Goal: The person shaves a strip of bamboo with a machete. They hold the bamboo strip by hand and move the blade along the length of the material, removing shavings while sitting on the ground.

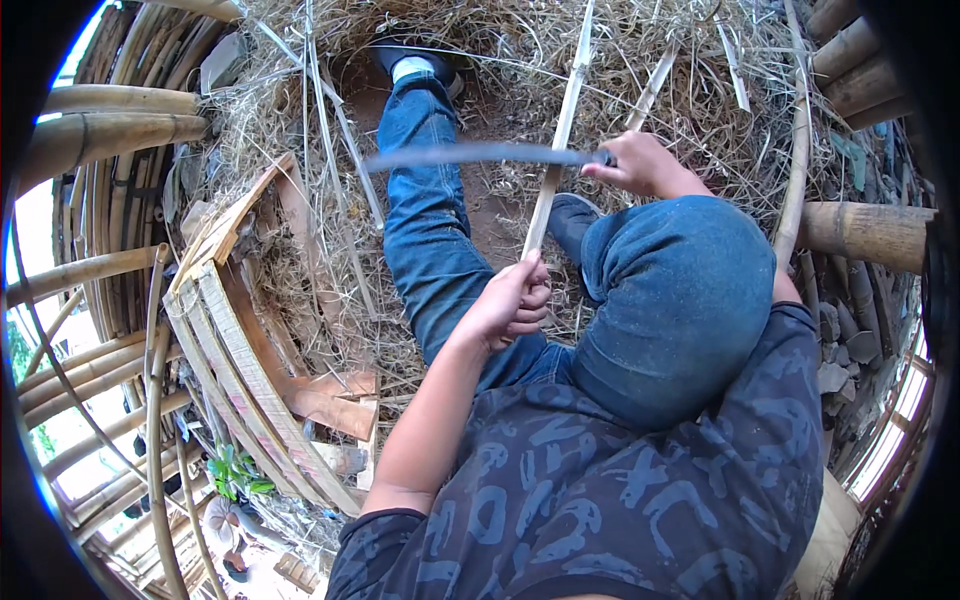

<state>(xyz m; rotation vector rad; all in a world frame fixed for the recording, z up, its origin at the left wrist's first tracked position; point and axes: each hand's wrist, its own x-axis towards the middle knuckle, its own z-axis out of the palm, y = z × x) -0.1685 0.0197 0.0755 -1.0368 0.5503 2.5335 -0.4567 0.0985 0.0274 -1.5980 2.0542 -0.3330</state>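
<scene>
My left hand (508, 303) is closed around the near end of a long, pale bamboo strip (572, 92), which runs away from me over the ground. In my right hand (648, 164) is the dark handle of a machete (455, 154). Its long grey blade points left and crosses the strip a little beyond my left hand. Whether the edge bites into the bamboo or only rests on it, I cannot tell. My left leg (425, 215) is stretched out in blue jeans, and my right knee (690, 300) is bent up beside my right arm.
Dry straw and shavings (490, 60) cover the ground, with loose bamboo strips (345, 150) among them. A slatted wooden crate (250, 370) stands at left. Thick bamboo poles (120, 130) jut in from the left, another pole (865, 232) from the right, near some stones (835, 380).
</scene>
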